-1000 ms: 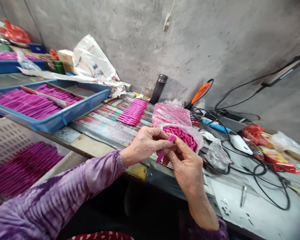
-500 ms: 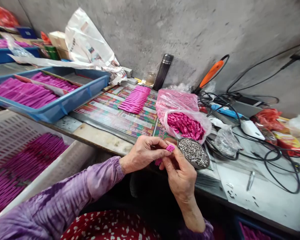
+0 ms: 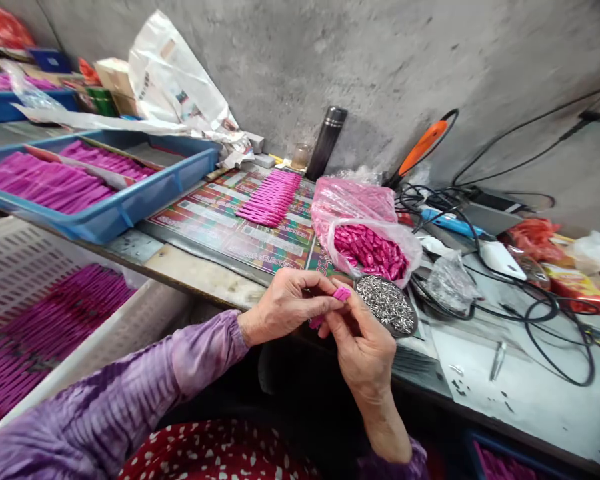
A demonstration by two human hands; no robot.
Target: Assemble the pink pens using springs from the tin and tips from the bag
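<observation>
A small magenta plastic piece (image 3: pixel 342 293) is pinched between my two hands at the front edge of the bench. My left hand (image 3: pixel 287 305) is closed on it with thumb and forefinger. From the right, my right hand (image 3: pixel 364 348) grips it too, fingers curled; its lower part is mostly hidden behind the fingers. Just beyond my right hand sits a dark dish (image 3: pixel 414 331) heaped with small shiny metal pieces. Behind the dish, an open plastic bag (image 3: pixel 353 200) holds glossy magenta parts. A row of slim magenta pieces (image 3: pixel 271 197) lies on the printed mat (image 3: pixel 215 217).
A blue tray (image 3: pixel 125 215) of magenta pieces stands left, above a white basket (image 3: pixel 87 370) holding more. A dark flask (image 3: pixel 327 143) stands near the wall. Black cables (image 3: pixel 535 313), an orange-handled tool (image 3: pixel 423 148) and a small metal tool (image 3: pixel 499 361) are at right.
My right hand has shifted very slightly right and down. Both hands keep their pinch on the magenta plastic piece; the view has moved a little.
</observation>
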